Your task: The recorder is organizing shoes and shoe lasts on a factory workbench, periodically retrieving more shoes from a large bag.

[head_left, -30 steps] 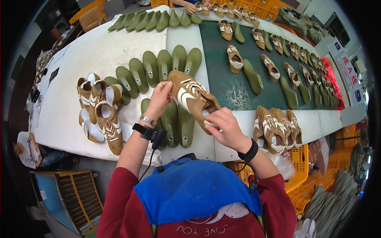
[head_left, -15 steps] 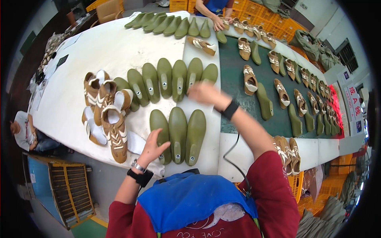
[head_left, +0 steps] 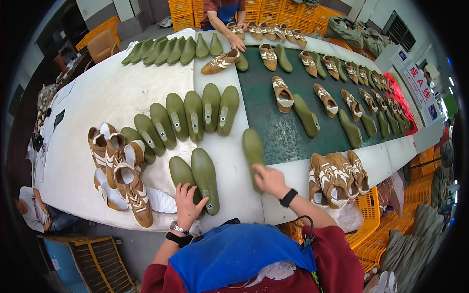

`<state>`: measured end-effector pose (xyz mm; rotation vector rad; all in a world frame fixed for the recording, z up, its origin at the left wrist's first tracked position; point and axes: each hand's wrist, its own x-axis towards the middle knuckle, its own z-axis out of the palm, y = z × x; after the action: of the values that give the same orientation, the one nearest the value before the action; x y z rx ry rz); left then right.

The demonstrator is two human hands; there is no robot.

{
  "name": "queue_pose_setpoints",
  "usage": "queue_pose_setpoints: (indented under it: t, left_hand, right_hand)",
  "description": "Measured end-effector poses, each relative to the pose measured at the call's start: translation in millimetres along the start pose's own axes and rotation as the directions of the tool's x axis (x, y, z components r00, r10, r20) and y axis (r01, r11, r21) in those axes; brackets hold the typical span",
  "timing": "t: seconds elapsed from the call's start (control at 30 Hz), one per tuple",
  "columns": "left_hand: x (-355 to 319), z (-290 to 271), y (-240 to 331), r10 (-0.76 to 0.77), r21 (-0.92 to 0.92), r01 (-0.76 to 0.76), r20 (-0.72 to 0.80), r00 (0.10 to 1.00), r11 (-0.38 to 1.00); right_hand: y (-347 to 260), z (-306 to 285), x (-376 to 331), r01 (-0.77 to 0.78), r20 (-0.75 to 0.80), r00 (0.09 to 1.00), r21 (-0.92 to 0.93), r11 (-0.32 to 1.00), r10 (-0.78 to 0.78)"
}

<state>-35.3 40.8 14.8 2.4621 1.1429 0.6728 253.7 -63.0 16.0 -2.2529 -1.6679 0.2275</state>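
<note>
My left hand lies with fingers apart over the near ends of two green shoe lasts at the table's near side. Its fingers touch the left last, and its thumb is at the right one. To the right, my right hand is closed at the near end of a single green shoe last lying by the green mat's edge. Farther off, a curved row of green lasts lies on the table. Left of my left hand, brown-and-white sneakers are piled beside a white piece of material.
More sneakers stand at the near right. Sneakers and lasts alternate across the green mat. A co-worker's hand reaches over the far side near a sneaker. Orange crates stand below the right edge.
My right hand has come back from the far row toward me. One last now lies apart to the right, in its grasp, leaving two together by my left hand. The view has shifted.
</note>
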Motion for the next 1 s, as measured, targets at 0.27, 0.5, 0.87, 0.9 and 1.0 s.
queue_pose_setpoints:
  t: [0.27,0.5,0.87,0.9,1.0]
  left_hand:
    - [1.6,6.5,-0.4,-0.022,-0.018,0.022,-0.015,1.0,1.0]
    - [-1.4,7.3,-2.2,-0.043,-0.069,0.039,-0.062,0.997,0.997]
    - [11.4,-18.5,-23.6,-0.225,-0.339,0.131,-0.254,0.941,0.932]
    - [10.8,-37.7,-33.6,-0.121,-0.048,0.111,-0.421,0.899,0.993]
    - [-15.2,-88.1,-57.5,-0.172,0.313,0.403,-0.567,0.806,0.86]
  right_hand:
    - [94.7,29.7,121.0,-0.056,-0.05,0.997,-0.057,0.997,0.053]
    - [75.2,25.8,154.5,-0.187,0.19,0.963,-0.052,0.981,0.193]
    - [-116.1,30.3,25.7,0.312,0.33,0.867,0.222,0.924,-0.373]
    - [-113.9,31.9,22.0,0.314,0.328,0.867,0.224,0.922,-0.375]
    - [-103.6,35.6,10.9,0.237,0.285,0.901,0.305,0.922,-0.326]
